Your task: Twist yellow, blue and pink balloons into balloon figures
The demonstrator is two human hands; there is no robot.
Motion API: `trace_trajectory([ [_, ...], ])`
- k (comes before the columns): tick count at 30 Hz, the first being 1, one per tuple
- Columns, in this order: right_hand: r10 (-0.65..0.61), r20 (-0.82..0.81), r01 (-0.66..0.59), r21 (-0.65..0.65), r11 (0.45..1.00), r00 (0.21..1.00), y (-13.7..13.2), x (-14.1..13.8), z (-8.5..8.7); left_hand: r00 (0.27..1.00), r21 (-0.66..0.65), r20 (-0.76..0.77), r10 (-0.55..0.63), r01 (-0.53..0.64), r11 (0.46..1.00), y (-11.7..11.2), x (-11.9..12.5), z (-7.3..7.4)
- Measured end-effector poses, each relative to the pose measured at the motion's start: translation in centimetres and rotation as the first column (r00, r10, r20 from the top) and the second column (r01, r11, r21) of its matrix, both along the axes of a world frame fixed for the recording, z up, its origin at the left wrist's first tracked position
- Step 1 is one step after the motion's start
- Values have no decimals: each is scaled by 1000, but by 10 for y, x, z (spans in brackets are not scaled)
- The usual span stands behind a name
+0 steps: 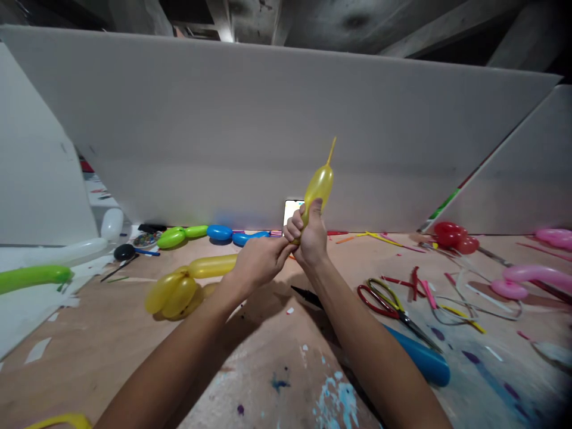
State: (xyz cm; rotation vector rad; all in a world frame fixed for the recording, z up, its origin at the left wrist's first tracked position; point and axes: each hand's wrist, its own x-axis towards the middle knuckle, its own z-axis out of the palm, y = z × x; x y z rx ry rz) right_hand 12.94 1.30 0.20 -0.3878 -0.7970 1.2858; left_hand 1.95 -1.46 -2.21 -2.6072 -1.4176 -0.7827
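A partly inflated yellow balloon (320,181) points upward, its thin uninflated tip on top. My right hand (310,235) is wrapped round its lower part, the thumb lying along it. Close against it, my left hand (264,261) pinches at the bottom end of the same balloon; the exact pinched spot is partly hidden by the fingers. Behind my left wrist lies a twisted yellow balloon shape (177,293) with a long section (211,266) running toward my left hand. Whether it joins the balloon in my hands I cannot tell. A lit phone (291,211) stands behind my hands.
Scissors (395,305) and a blue tube-shaped object (424,357) lie by my right forearm. Green (171,238) and blue balloons (219,233) line the white board (214,131). Red (450,234) and pink balloons (536,275) are at right, a black balloon pump nozzle-like tip (307,295) below my hands.
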Motion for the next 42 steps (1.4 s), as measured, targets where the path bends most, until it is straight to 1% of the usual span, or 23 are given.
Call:
trace_trajectory([
  [7,-31,33,30,9,1000,999,1,-1,-5,998,-13,-59,5,-6,1000,1,1,-4],
  [10,-72,9,72,1,997,997,1,-4,-2,997,-24,-76,10,-12,1000,1,1,-2],
  [12,-120,-31,120,-16,993,992,2,-2,2,999,-24,-42,28,-29,999,1,-2,2],
  [15,-185,-108,184,-26,983,977,6,9,11,994,-27,13,106,-106,994,3,-13,8],
  [17,-225,-168,228,1,974,960,10,21,16,984,-53,-10,179,-179,982,5,-22,13],
  [18,-234,-198,244,23,970,952,11,27,18,978,-67,-25,205,-206,976,5,-26,15],
  [20,-208,-221,231,86,969,953,13,34,19,974,-77,-35,224,-227,971,5,-30,19],
  [21,-166,-206,193,122,974,964,12,34,18,975,-77,-24,220,-222,972,4,-30,20],
  [23,-25,-111,42,155,987,994,9,29,15,982,-87,27,186,-183,979,2,-27,22],
  [25,129,10,-129,111,985,992,4,18,10,988,-125,108,112,-99,987,0,-24,22],
  [26,163,44,-167,83,982,986,2,13,9,986,-148,148,73,-51,988,0,-23,22],
  [27,161,52,-164,70,984,986,0,9,9,983,-170,177,43,-13,985,0,-24,22],
  [30,35,-37,-31,119,992,999,-4,6,12,980,-229,199,14,33,973,2,-27,24],
  [32,-9,-71,20,145,989,997,-6,8,16,973,-253,230,-3,63,965,2,-29,26],
  [34,24,-31,-20,122,992,999,-9,8,17,956,-275,292,-29,113,955,0,-26,26],
  [36,73,9,-73,65,995,997,-10,4,14,938,-282,345,-40,144,949,-2,-20,23],
  [38,79,-2,-79,20,997,997,-10,-1,11,934,-265,356,-38,140,954,-4,-11,18],
  [42,9,-41,-9,-2,1000,999,-8,-5,7,960,-209,279,9,52,977,-6,1,9],
])
